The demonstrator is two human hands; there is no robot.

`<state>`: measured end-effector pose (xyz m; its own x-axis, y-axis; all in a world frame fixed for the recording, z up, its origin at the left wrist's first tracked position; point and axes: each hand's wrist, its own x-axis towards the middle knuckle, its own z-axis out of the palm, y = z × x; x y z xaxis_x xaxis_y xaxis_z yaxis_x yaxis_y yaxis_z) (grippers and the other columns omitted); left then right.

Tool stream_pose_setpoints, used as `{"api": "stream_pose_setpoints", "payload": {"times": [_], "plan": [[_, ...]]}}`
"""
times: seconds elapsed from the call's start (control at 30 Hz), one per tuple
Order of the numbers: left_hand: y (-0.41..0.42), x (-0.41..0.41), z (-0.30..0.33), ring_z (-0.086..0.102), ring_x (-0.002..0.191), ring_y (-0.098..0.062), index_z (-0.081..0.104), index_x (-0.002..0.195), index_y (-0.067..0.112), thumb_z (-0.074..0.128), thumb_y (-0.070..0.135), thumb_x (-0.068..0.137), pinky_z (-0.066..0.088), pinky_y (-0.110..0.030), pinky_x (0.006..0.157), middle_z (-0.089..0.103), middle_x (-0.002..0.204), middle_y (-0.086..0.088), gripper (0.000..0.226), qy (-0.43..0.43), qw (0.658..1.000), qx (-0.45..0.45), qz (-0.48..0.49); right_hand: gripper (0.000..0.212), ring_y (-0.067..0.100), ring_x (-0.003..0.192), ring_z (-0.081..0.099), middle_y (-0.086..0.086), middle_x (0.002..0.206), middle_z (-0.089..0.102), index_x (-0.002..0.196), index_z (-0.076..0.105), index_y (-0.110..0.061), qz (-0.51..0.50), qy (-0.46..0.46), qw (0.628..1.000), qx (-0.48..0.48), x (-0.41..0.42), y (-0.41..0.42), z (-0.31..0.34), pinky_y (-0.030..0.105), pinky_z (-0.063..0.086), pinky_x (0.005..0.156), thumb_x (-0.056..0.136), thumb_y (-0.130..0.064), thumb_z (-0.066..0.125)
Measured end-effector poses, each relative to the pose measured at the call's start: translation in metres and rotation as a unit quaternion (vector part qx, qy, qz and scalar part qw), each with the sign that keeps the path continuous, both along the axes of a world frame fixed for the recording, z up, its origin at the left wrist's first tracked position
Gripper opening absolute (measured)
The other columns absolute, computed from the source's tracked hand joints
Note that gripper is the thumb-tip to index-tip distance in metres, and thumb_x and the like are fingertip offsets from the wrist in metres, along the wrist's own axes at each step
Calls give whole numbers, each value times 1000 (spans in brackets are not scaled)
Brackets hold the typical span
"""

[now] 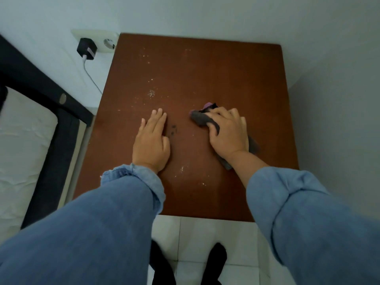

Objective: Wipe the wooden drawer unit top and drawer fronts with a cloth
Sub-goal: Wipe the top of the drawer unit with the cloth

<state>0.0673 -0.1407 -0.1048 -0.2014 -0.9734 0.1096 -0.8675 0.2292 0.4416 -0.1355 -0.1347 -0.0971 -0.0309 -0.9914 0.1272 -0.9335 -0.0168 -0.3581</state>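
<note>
Two hands [151, 140], one cloth [202, 119], one charger [86, 48]

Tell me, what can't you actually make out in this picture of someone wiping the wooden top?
All from the head view:
- Drawer fronts: hidden below the unit's top, seen from straight above.
- Cloth: mostly covered by the right hand, so its full shape is unclear.
- Surface under the flat left hand: covered.
- Charger cable end: runs behind the top's left edge.
- Pale specks: too small to identify.
</note>
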Motion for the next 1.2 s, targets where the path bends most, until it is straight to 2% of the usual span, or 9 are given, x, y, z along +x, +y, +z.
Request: {"api": "stream_pose_setpoints", "payload": {"times": [0.17, 0.43, 0.57, 0.67, 0.77, 0.93, 1.0, 1.07, 1.2], "plan": [[-3, -1, -4, 27, 143, -17, 44, 141, 8, 33, 12, 84, 8, -27, 119, 37, 151, -6, 58, 25, 1000, -11, 13, 25, 22, 104, 48, -9, 116, 58, 115, 62, -29, -18, -44, 999, 19, 4, 7, 2, 34, 34, 83, 93, -25, 50], [2, 1, -5, 26, 143, -17, 43, 141, 9, 30, 14, 82, 5, -26, 118, 36, 152, -6, 60, 20, 1000, -4, 9, 22, 18, 89, 52, -11, 104, 64, 105, 67, -23, 157, -136, 978, 30, 47, 115, 3, 29, 34, 71, 86, -17, 57], [0, 0, -4, 25, 143, -17, 41, 142, 9, 33, 13, 84, 4, -26, 118, 35, 153, -6, 59, 24, 1000, 5, 10, 25, 12, 100, 57, -10, 106, 64, 114, 66, -16, 3, -338, 939, 57, 39, 72, 23, 31, 46, 92, 90, -14, 58], [3, 0, -4, 26, 143, -16, 42, 142, 11, 33, 14, 84, 4, -25, 118, 37, 152, -5, 58, 25, 1000, -2, 14, 27, 13, 99, 61, -6, 109, 66, 121, 62, -19, -62, -437, 893, 90, 24, 4, 43, 27, 49, 85, 94, -17, 55], [3, 1, -5, 27, 142, -14, 43, 141, 11, 32, 14, 84, 5, -25, 118, 38, 151, -4, 58, 19, 1000, -6, 15, 30, 15, 104, 63, 0, 114, 68, 121, 64, -18, -53, -402, 914, 17, 11, -72, 53, 31, 50, 88, 92, -19, 55], [2, 0, -3, 25, 142, -11, 43, 141, 12, 22, 22, 83, 5, -24, 119, 37, 151, -1, 63, 26, 1000, 4, 9, 23, 22, 101, 59, -4, 97, 62, 105, 65, -18, -12, -242, 969, -39, 0, -184, 49, 35, 49, 89, 91, -25, 48], [2, 1, -3, 23, 142, -9, 43, 142, 12, 24, 20, 83, 3, -23, 119, 37, 151, -1, 62, 29, 1000, 12, 6, 20, 29, 111, 51, 1, 104, 58, 106, 61, -25, -6, -171, 985, -32, 0, -216, 37, 40, 43, 96, 94, -28, 46], [-1, 2, -3, 22, 142, -8, 43, 141, 11, 26, 19, 83, 3, -24, 119, 37, 151, -1, 62, 31, 999, 17, 12, 29, 31, 122, 41, 8, 121, 56, 121, 59, -24, -16, -101, 995, 8, 7, -235, 25, 35, 35, 100, 97, -28, 44], [-3, 2, -2, 21, 142, -8, 43, 142, 11, 28, 16, 83, 3, -24, 119, 36, 152, 0, 61, 29, 999, 19, 6, 34, 31, 135, 28, 1, 137, 50, 131, 51, -31, -29, -22, 998, 49, 8, -246, 9, 42, 26, 104, 99, -30, 38]]}}
